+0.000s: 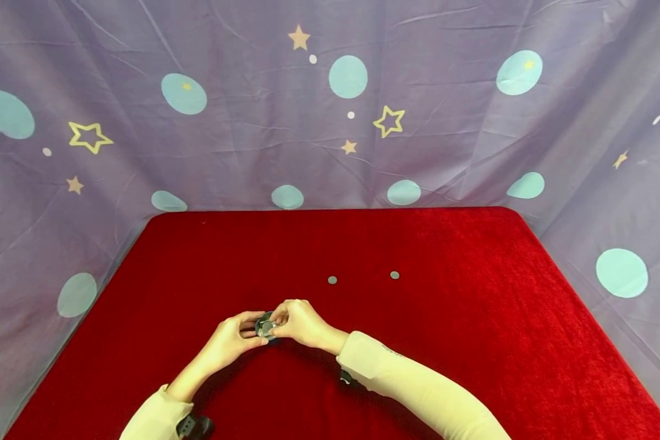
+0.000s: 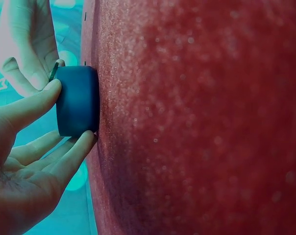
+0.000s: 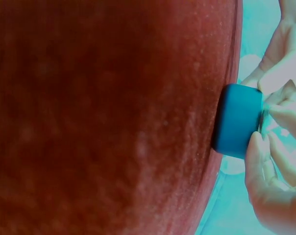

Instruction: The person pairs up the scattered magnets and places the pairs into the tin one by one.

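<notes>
A short round dark-blue case (image 2: 78, 100) rests on the red cloth. My left hand (image 1: 230, 340) holds it by its side, thumb on one side and fingers on the other. In the head view its open-looking top shows shiny parts and a small grey disc (image 1: 267, 327). My right hand (image 1: 304, 324) pinches this thin disc between thumb and fingertips at the case's top. The right wrist view shows the disc's edge (image 3: 261, 120) against the case; whether it is seated or lifted I cannot tell. Fingers hide part of the top.
Two more small grey discs, a nearer-left one (image 1: 332, 280) and a right one (image 1: 395, 275), lie flat on the red-covered table (image 1: 473, 318) beyond my hands. A purple curtain (image 1: 242, 122) with stars and dots surrounds the table's back and sides.
</notes>
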### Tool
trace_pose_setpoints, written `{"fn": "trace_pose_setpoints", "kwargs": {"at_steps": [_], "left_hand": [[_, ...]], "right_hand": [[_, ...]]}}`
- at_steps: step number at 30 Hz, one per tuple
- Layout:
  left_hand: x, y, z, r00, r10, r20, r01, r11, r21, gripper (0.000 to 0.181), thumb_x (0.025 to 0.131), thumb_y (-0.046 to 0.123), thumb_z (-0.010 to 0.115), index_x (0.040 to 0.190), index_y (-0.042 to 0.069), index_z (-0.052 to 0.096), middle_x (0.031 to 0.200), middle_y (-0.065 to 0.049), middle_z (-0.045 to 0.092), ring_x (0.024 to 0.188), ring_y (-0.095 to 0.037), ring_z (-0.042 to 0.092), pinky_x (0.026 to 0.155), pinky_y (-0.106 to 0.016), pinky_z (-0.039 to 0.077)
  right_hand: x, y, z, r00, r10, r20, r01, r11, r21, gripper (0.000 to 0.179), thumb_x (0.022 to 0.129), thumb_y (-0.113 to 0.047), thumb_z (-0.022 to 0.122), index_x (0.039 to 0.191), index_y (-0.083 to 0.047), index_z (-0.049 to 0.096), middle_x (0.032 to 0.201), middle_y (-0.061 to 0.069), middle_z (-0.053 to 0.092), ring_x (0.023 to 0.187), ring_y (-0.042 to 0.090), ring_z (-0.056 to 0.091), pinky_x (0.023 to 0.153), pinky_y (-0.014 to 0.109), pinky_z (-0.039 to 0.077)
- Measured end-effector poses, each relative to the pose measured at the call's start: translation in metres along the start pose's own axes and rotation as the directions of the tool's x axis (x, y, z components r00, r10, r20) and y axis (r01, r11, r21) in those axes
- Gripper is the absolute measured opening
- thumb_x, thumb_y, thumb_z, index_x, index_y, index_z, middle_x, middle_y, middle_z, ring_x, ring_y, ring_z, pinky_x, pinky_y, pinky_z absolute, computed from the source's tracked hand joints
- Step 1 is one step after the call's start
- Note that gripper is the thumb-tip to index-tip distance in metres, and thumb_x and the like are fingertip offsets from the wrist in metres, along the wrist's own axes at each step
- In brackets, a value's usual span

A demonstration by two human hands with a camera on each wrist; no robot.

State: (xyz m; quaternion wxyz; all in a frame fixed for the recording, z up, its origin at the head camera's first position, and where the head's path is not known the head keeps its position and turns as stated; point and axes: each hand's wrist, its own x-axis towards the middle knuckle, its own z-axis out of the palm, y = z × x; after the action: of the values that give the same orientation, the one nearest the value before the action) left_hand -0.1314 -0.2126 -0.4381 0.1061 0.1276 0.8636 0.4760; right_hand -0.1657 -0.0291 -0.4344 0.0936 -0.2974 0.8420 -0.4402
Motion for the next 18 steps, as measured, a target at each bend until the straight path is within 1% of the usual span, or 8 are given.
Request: {"fn": "trace_pose_setpoints", "kwargs": {"at_steps": [5, 8, 9, 12, 15, 16, 18], "left_hand": [[0.0, 0.001, 0.001, 1.0, -0.021, -0.02, 0.021, 1.0, 0.001, 0.056, 0.075, 0.011, 0.069, 0.121, -0.01, 0.044, 0.111, -0.028, 0.053, 0.097, -0.035, 0.057, 0.076, -0.028, 0.05], [0.001, 0.001, 0.001, 1.0, -0.018, -0.024, 0.018, 1.0, 0.009, 0.055, 0.075, 0.01, 0.07, 0.12, -0.01, 0.045, 0.11, -0.027, 0.053, 0.096, -0.035, 0.058, 0.075, -0.028, 0.05], [0.001, 0.002, 0.001, 1.0, -0.016, -0.025, 0.016, 1.0, 0.015, 0.055, 0.074, 0.01, 0.07, 0.119, -0.01, 0.045, 0.11, -0.027, 0.054, 0.096, -0.035, 0.058, 0.075, -0.029, 0.05], [0.002, 0.003, 0.001, 0.999, -0.01, -0.03, 0.011, 0.999, 0.042, 0.054, 0.074, 0.01, 0.071, 0.118, -0.01, 0.047, 0.108, -0.027, 0.055, 0.094, -0.034, 0.059, 0.075, -0.03, 0.05], [0.002, 0.005, 0.0, 1.0, 0.0, -0.03, 0.003, 0.997, 0.081, 0.054, 0.074, 0.01, 0.071, 0.118, -0.011, 0.047, 0.107, -0.026, 0.056, 0.092, -0.033, 0.059, 0.075, -0.033, 0.05], [0.002, 0.006, -0.001, 1.0, -0.002, -0.032, 0.005, 0.996, 0.094, 0.053, 0.074, 0.01, 0.071, 0.117, -0.011, 0.048, 0.107, -0.026, 0.056, 0.092, -0.032, 0.059, 0.075, -0.033, 0.05], [0.002, 0.008, -0.002, 1.0, 0.002, -0.029, 0.002, 0.993, 0.117, 0.053, 0.074, 0.01, 0.07, 0.117, -0.011, 0.048, 0.107, -0.025, 0.057, 0.091, -0.031, 0.06, 0.074, -0.034, 0.05]], "right_hand": [[-0.001, 0.002, -0.001, 1.0, 0.001, 0.006, -0.001, 1.0, 0.021, 0.017, 0.074, -0.011, 0.071, 0.088, -0.002, 0.067, 0.081, -0.001, 0.063, 0.069, 0.001, 0.055, 0.062, 0.011, 0.045], [-0.003, 0.003, -0.004, 1.0, -0.026, 0.015, 0.025, 0.999, 0.044, 0.017, 0.076, -0.012, 0.069, 0.089, -0.001, 0.067, 0.081, -0.002, 0.063, 0.069, 0.0, 0.055, 0.062, 0.012, 0.046], [-0.004, 0.004, -0.006, 0.999, -0.052, 0.012, 0.052, 0.998, 0.042, 0.016, 0.077, -0.011, 0.069, 0.088, -0.001, 0.066, 0.08, -0.002, 0.062, 0.068, 0.0, 0.055, 0.062, 0.012, 0.046], [-0.007, 0.005, -0.011, 0.997, -0.074, 0.015, 0.073, 0.996, 0.055, 0.015, 0.077, -0.01, 0.068, 0.088, 0.0, 0.066, 0.079, -0.003, 0.062, 0.067, -0.001, 0.054, 0.06, 0.012, 0.046], [-0.009, 0.008, -0.014, 0.997, -0.067, 0.022, 0.066, 0.996, 0.067, 0.014, 0.077, -0.007, 0.067, 0.088, 0.002, 0.066, 0.08, 0.001, 0.062, 0.066, 0.0, 0.055, 0.059, 0.013, 0.046], [-0.01, 0.009, -0.015, 0.998, -0.048, 0.03, 0.045, 0.996, 0.082, 0.015, 0.076, -0.007, 0.068, 0.088, 0.001, 0.067, 0.08, 0.002, 0.063, 0.066, 0.001, 0.055, 0.059, 0.013, 0.046], [-0.011, 0.011, -0.017, 0.999, -0.042, 0.035, 0.039, 0.996, 0.077, 0.014, 0.075, -0.005, 0.069, 0.087, 0.001, 0.067, 0.081, 0.004, 0.063, 0.066, 0.003, 0.056, 0.059, 0.013, 0.046]]}}
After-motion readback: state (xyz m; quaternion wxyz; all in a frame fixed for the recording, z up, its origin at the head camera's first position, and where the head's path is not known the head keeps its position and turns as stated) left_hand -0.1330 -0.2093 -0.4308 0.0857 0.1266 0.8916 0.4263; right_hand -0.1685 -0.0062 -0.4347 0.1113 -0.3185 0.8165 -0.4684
